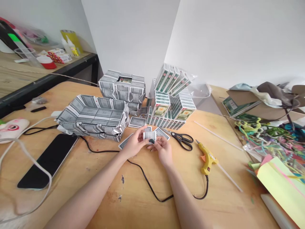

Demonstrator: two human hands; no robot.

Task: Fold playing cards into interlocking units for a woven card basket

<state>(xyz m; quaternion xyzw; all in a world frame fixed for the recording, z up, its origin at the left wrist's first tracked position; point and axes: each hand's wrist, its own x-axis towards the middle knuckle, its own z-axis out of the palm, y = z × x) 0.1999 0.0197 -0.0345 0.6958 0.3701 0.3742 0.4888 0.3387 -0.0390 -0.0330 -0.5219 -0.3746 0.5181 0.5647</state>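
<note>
Between my left hand and my right hand is a small folded playing card with a patterned grey back. The fingers of both hands are closed on its sides, and a dark-nailed thumb lies on its face. Beyond and beside the hands, loose playing cards lie on the table. To the left stands an open box built of folded cards, with a second card-built box behind it. Black-handled scissors lie just right of my right hand.
Stacked card packs stand behind the hands. A yellow glue gun lies at the right, its black cord running under my arms. A phone and white cable are at the left. Pipe cleaners and coloured paper crowd the right edge.
</note>
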